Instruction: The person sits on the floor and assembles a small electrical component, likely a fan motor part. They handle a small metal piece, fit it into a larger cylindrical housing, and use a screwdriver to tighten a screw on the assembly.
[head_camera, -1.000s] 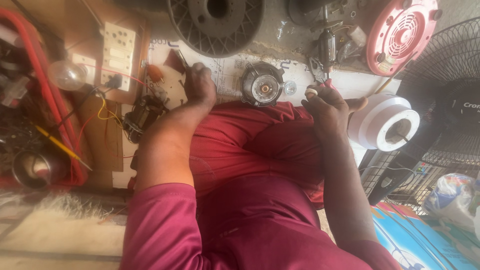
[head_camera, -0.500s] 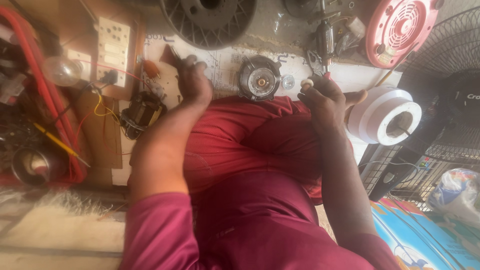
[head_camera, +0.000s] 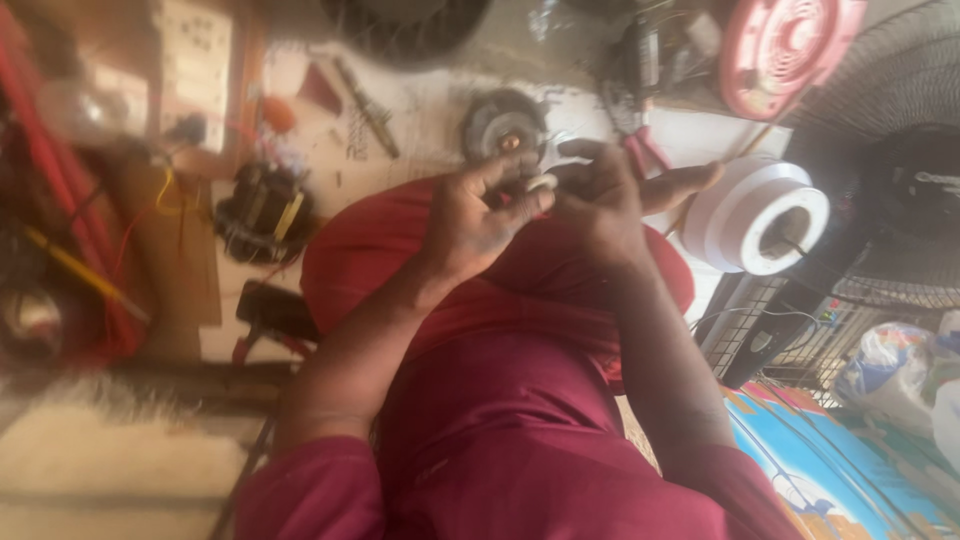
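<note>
The picture is blurred by motion. My left hand (head_camera: 480, 215) and my right hand (head_camera: 600, 195) meet over my knees, which are clothed in maroon. Between their fingertips they pinch a small pale part (head_camera: 545, 183); its kind I cannot make out. Just beyond the fingers a round grey fan motor (head_camera: 497, 122) with a brass centre lies on the white board (head_camera: 430, 110). Red-handled pliers (head_camera: 640, 150) lie close to my right hand.
A white round housing (head_camera: 760, 215) stands right of my hands, with a red grille cover (head_camera: 790, 50) and a black wire fan guard (head_camera: 900, 90) behind it. To the left lie a wound motor core (head_camera: 265, 210), a screwdriver (head_camera: 365, 105) and a socket board (head_camera: 195, 60).
My left hand has come back from the tools at the far left of the board and joined my right hand, which drew slightly toward me. The view has swung and blurred.
</note>
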